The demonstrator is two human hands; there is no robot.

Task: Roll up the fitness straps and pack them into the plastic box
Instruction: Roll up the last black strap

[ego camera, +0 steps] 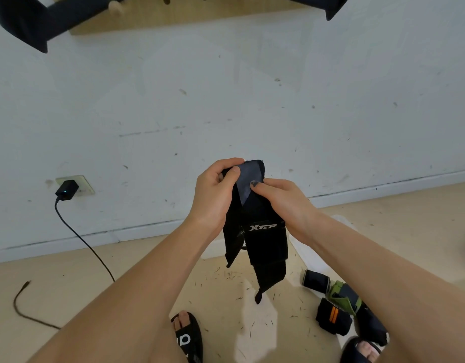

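A black fitness strap [263, 239] with white lettering hangs in front of me, its loose ends dangling toward the floor. My left hand [215, 195] grips its top end from the left, thumb pressed on the grey patch. My right hand [281, 203] pinches the same end from the right, thumb on the patch. On the floor at the lower right lie a rolled black strap [316, 281], a rolled black strap with an orange stripe [333, 319] and a green and dark strap [348, 297]. A clear plastic box [312, 247] is partly visible behind my right forearm.
A white wall stands ahead with a wooden pegboard [158, 14] at the top, dark straps [29, 22] hanging from its pegs. A black charger [67, 190] sits in a wall socket, its cable [84, 244] trailing over the floor. My feet in black slippers [188, 336] stand below.
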